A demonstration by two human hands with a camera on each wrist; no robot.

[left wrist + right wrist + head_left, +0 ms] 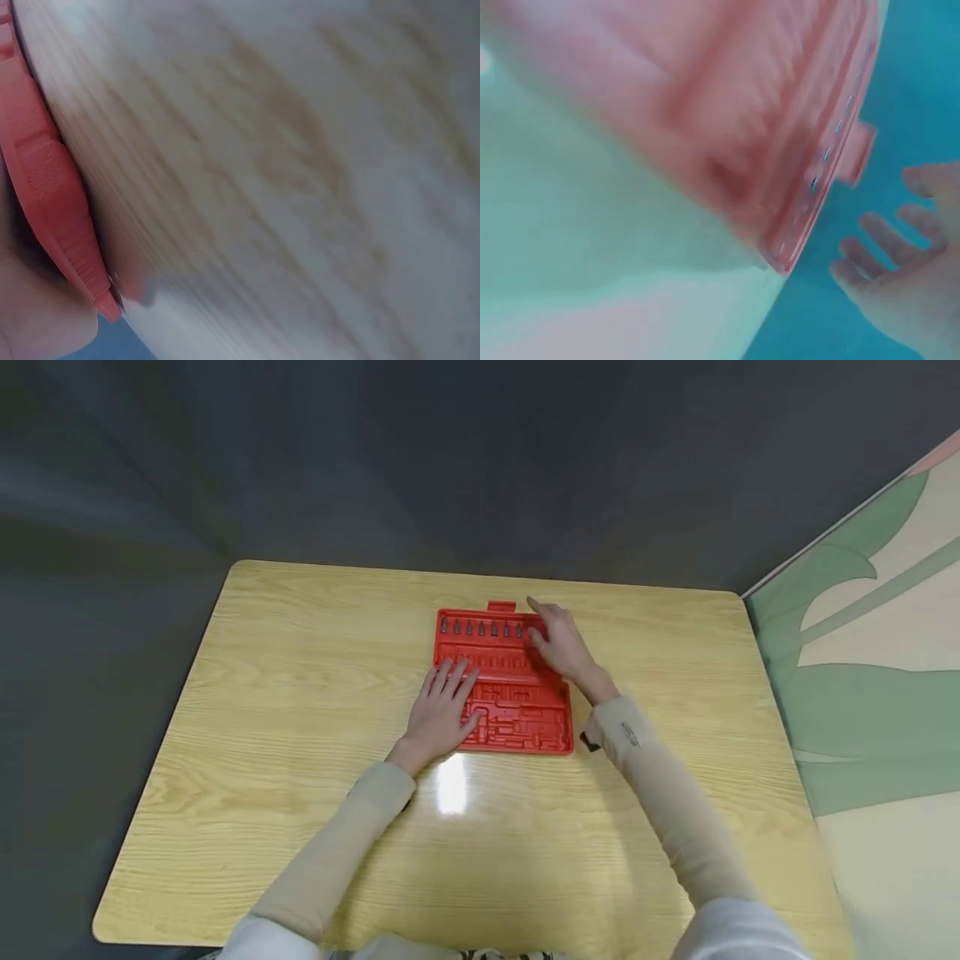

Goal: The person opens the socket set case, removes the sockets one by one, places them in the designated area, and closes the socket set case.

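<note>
A red plastic tool tray [517, 710] with moulded slots lies flat near the middle of the wooden table [300, 693]. A row of small metal bits [480, 627] stands along its far edge. My left hand [442, 710] rests flat on the tray's near-left part, fingers straight and spread. My right hand [558, 639] hovers at the tray's far-right corner with fingers loosely extended, holding nothing. The left wrist view shows the tray's edge [52, 202] against the table, blurred. In the right wrist view the tray [780, 150] and my right hand's fingers [885, 247] appear blurred.
The table's far edge meets a dark grey backdrop [450, 460]. A pale wall panel with green shapes [870, 652] stands to the right. A bright light reflection [452, 785] shows on the tabletop near the tray.
</note>
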